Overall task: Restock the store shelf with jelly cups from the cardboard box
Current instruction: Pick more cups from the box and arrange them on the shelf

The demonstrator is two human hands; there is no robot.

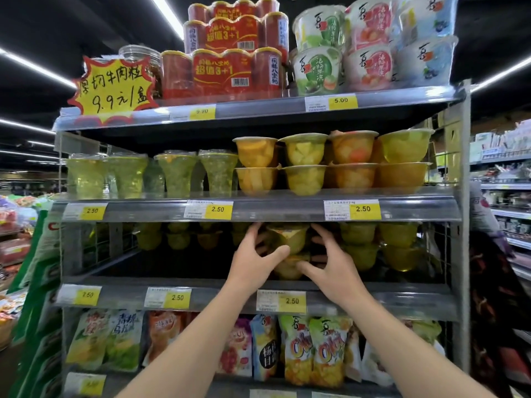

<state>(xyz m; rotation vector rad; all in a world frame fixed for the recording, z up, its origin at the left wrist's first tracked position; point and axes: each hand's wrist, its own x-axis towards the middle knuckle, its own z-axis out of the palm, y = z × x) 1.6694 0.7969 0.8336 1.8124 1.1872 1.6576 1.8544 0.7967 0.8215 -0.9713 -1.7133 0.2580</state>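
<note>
Head: hands [290, 262] grip stacked cups [288, 239], shelf lip [258, 211] above

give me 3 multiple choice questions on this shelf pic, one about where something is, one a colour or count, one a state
1. On which shelf are the hands working?
A. the top shelf
B. the third shelf down
C. the bottom shelf with the bags

2. What colour are the cans on the top shelf?
A. red
B. blue
C. black

3. What are the hands doing?
A. hanging idle
B. both gripping stacked jelly cups
C. peeling a price tag

Answers:
1 B, the left hand and right hand reach in just above the third shelf.
2 A, the cans are red with yellow print.
3 B, fingers of both hands curl round the stacked jelly cups, one hand's grip on each side.
</note>
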